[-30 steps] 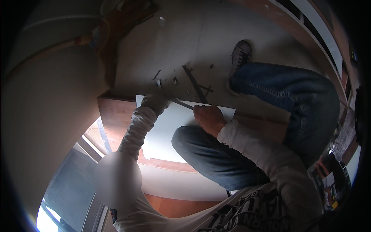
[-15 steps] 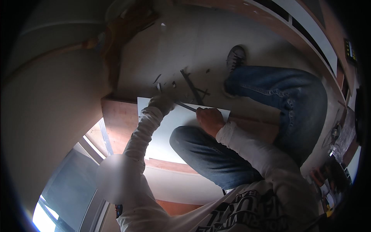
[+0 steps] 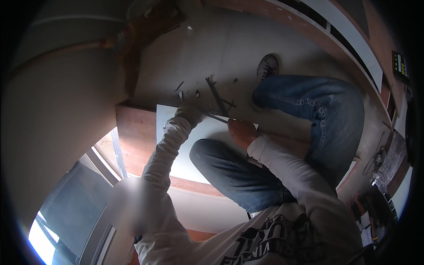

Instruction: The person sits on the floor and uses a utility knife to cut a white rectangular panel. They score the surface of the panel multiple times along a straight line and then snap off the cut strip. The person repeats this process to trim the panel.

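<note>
My left hand (image 3: 191, 114), dim and slightly blurred, is closed on one end of a long, narrow dark strip (image 3: 215, 117) at the far edge of a white panel (image 3: 172, 150). My right hand (image 3: 242, 131) grips the strip's other end over the panel's right corner, its fingertips curled round it. The panel lies on a wooden board (image 3: 137, 141), and my bent knee (image 3: 207, 154) rests over it. Just beyond the hands, loose dark strips (image 3: 214, 92) and small scraps lie on the floor.
My other leg (image 3: 331, 101) is bent at the right. A pale wall (image 3: 53, 115) stands at the left, a wooden cabinet edge (image 3: 318, 39) curves along the upper right. A dark yellow-marked case (image 3: 400, 66), clear plastic wrap (image 3: 388, 163) and assorted tools (image 3: 371, 212) sit at the right.
My left hand has shifted a little to the right along the panel's far edge. Both hands still grip the strip. The view has shifted slightly.
</note>
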Demonstrator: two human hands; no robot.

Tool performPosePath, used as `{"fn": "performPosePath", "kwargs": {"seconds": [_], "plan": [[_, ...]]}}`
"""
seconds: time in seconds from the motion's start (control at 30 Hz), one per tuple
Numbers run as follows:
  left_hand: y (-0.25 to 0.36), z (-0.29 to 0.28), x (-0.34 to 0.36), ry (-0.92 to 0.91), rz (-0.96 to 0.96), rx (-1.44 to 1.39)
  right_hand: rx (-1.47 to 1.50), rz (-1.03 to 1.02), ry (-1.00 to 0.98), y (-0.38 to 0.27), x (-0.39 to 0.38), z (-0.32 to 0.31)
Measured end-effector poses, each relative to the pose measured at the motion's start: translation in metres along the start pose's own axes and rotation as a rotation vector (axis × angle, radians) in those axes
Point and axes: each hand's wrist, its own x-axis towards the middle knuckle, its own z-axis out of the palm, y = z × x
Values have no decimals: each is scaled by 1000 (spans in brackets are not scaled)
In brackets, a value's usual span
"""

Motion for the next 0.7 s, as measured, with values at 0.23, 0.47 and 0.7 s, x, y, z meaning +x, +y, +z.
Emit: {"fn": "performPosePath", "kwargs": {"seconds": [0.23,0.47,0.7], "plan": [[7,10,1,-54,-51,-88,-18,63,-81,-4,-9,-5],[11,-4,1,-101,-47,-13,98,68,-102,18,-2,13],[30,8,1,-124,15,-26,37,79,-144,7,-30,-20]]}}
